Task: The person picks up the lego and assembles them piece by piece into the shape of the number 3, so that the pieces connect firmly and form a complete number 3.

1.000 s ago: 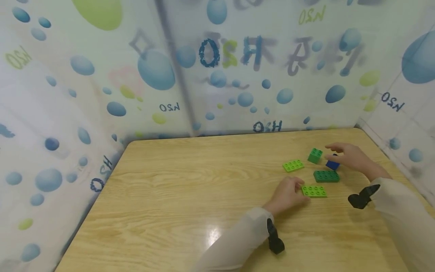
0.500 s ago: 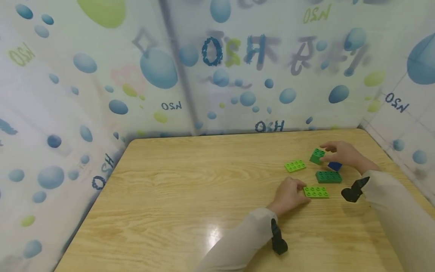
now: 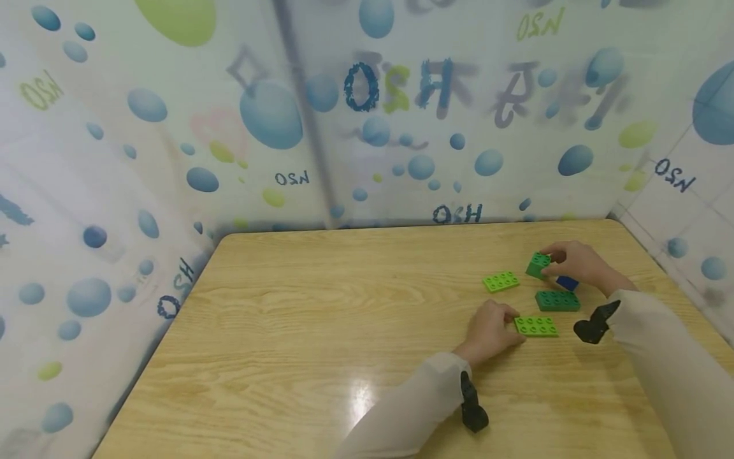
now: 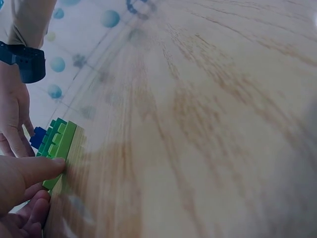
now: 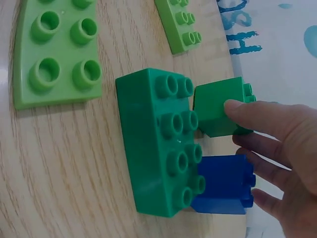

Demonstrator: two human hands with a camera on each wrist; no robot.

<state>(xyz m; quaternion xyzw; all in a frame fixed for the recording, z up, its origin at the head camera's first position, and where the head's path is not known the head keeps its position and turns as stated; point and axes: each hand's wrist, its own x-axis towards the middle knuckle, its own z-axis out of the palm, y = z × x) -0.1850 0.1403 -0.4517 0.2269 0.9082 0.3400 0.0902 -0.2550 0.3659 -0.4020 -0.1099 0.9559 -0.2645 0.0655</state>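
Observation:
At the table's right side, my left hand (image 3: 490,330) holds the left end of a thin light green building block (image 3: 536,326) lying flat, its thumb and fingers at the corners. My right hand (image 3: 582,262) has its thumb and fingertips on a small green building block (image 3: 538,264), which sits on the table. In the right wrist view the thumb lies on that block's side (image 5: 218,109), while the other fingers are partly hidden behind it. Beneath the right hand is a blue block (image 5: 223,183), beside a longer dark green block (image 5: 153,144).
A second thin light green block (image 3: 501,281) lies left of the small green one. The wooden table (image 3: 321,306) stretches left of the blocks. A patterned curtain (image 3: 373,172) stands behind it, and a wall (image 3: 688,210) runs along the right.
My right hand has moved left and slightly down from above the blue block onto the small green block. My left hand stays at the thin light green block. The head view has shifted slightly.

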